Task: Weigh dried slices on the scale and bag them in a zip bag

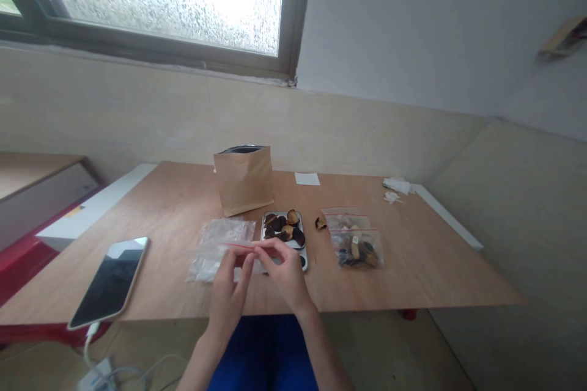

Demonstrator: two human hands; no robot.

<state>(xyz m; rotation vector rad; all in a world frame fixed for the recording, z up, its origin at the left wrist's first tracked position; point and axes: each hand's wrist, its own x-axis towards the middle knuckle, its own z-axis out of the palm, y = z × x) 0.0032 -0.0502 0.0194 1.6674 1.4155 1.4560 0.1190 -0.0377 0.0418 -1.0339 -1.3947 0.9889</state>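
Forearms and blue-clad legs before a wooden table

Surroundings: phone, left, cable plugged in; brown pouch, upright, mouth open, behind; white card; white scraps, far right. Right of centre, overlapping filled bags with red seal lines, one loose dried slice just beside. Dark-and-tan dried slices on a white scale.

Obscured: scale's near part, behind the right hand; pouch interior, dark; cable, cut off by the lower edge; held bag's outline, lost against the clear bags beneath.

Principal item: thin transparent bag, red seal strip, above the table's near middle. Fingertips of the left hand and right pinch the strip, thumbs nearly meeting.
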